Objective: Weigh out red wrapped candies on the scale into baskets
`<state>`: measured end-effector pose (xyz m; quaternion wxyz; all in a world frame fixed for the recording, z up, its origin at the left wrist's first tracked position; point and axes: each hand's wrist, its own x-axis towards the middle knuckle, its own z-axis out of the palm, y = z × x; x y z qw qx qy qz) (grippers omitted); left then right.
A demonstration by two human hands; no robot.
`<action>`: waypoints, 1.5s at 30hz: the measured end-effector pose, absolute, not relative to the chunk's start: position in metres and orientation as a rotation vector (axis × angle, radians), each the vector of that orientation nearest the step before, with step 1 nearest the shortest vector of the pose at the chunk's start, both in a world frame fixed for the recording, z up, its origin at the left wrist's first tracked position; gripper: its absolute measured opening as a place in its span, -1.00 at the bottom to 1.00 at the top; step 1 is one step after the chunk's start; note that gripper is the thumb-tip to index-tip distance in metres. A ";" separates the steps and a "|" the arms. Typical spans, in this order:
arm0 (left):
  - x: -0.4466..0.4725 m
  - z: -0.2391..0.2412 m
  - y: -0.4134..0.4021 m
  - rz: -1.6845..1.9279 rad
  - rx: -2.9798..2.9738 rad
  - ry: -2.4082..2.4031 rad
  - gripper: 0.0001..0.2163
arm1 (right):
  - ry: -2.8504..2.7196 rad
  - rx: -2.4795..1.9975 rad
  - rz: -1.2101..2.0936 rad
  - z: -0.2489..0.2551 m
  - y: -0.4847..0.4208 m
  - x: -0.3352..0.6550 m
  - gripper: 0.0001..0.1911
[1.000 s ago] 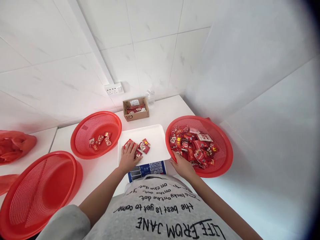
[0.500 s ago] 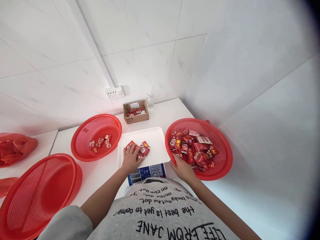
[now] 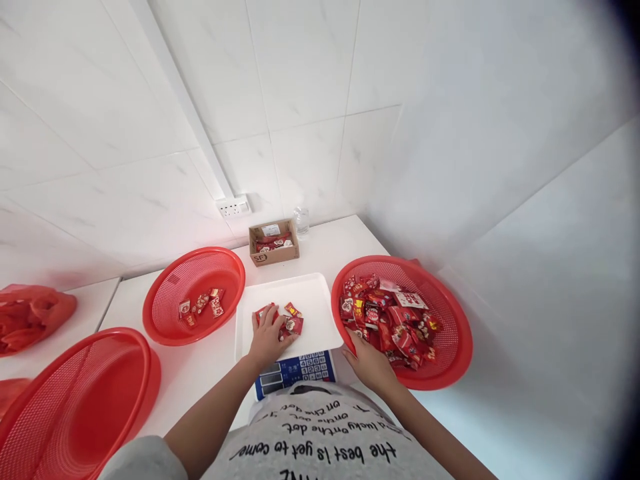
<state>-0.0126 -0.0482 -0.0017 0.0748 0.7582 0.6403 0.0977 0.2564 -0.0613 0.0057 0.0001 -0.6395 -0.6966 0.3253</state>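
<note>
My left hand lies on a small heap of red snack packets on the white tray of a scale with a blue keypad. Its fingers curl over the packets and press on them. My right hand rests against the near rim of the right red basket, which is full of red packets. That hand's fingers are bent at the rim; I cannot see anything in them.
A red basket at the left holds several packets. A bigger red basket stands at the near left. A cardboard box and a clear bottle stand by the wall. A red bag lies far left.
The view has tilted up, so everything sits lower in the picture. My left hand has drawn the packets on the tray closer together. My right hand stays at the basket rim.
</note>
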 end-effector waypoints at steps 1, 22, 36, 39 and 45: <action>-0.013 -0.001 -0.048 0.298 2.282 1.912 -0.64 | -2.188 -2.011 1.027 0.005 -0.061 0.256 -0.44; 0.006 -0.001 -0.038 0.328 2.312 1.785 -0.47 | -2.195 -1.978 1.124 -0.006 -0.061 0.263 -0.39; -0.034 0.005 -0.069 0.151 2.161 1.852 -0.36 | -2.364 -1.941 0.785 0.076 -0.070 0.341 -0.35; -0.038 0.007 -0.063 0.114 2.167 1.796 -0.38 | -2.214 -2.153 0.643 0.080 -0.065 0.414 -0.31; -0.045 0.014 -0.055 0.096 2.156 1.695 -0.43 | -2.202 -2.084 0.583 0.090 -0.051 0.376 -0.37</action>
